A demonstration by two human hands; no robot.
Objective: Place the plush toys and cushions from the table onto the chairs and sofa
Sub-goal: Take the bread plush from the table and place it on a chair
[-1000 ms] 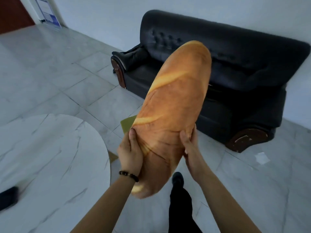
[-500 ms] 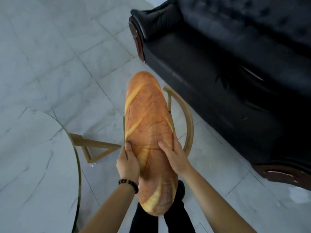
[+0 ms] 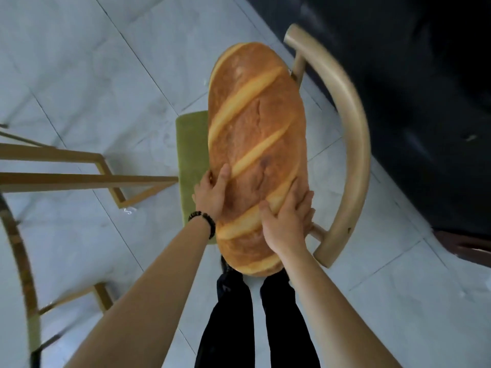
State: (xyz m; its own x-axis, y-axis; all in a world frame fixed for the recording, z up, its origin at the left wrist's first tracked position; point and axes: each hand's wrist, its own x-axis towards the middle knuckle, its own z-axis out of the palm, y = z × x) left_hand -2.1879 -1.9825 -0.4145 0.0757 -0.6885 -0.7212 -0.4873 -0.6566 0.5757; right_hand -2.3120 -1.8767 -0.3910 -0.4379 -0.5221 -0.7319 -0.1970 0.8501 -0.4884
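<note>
Both bare arms reach forward and down, nearly straight. The left hand [image 3: 211, 193] is cupped, thumb up and fingers wrapped out of sight; a dark bead bracelet [image 3: 204, 221] circles its wrist. The right hand [image 3: 288, 221] lies flat, fingers spread. Two legs in black trousers [image 3: 255, 322] stand below.

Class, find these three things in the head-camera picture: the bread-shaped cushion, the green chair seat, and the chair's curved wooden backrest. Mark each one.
bread-shaped cushion [image 3: 255, 134]: head view, on the middle of its crust.
green chair seat [image 3: 191, 155]: head view, on the bare strip left of the cushion.
curved wooden backrest [image 3: 354, 134]: head view, on the middle of the curved rail.
</note>
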